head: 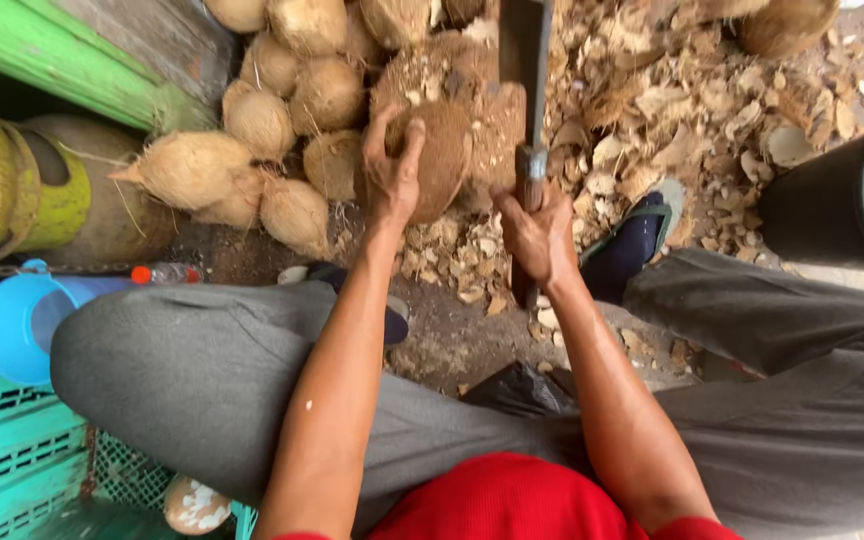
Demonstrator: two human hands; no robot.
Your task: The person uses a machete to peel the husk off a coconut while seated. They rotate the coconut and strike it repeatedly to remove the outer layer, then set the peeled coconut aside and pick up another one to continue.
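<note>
The work surface is bare dirt ground [452,340], littered at upper right with pale husk chips [692,110]. At upper centre, the left hand [392,175] grips a brown fibrous coconut [442,155]. Beside it, the right hand [537,235] is clamped on the wooden handle of a broad-bladed steel cleaver [524,60]. Husked coconuts [252,150] are piled upper left; a black bucket [832,200] stands at right.
</note>
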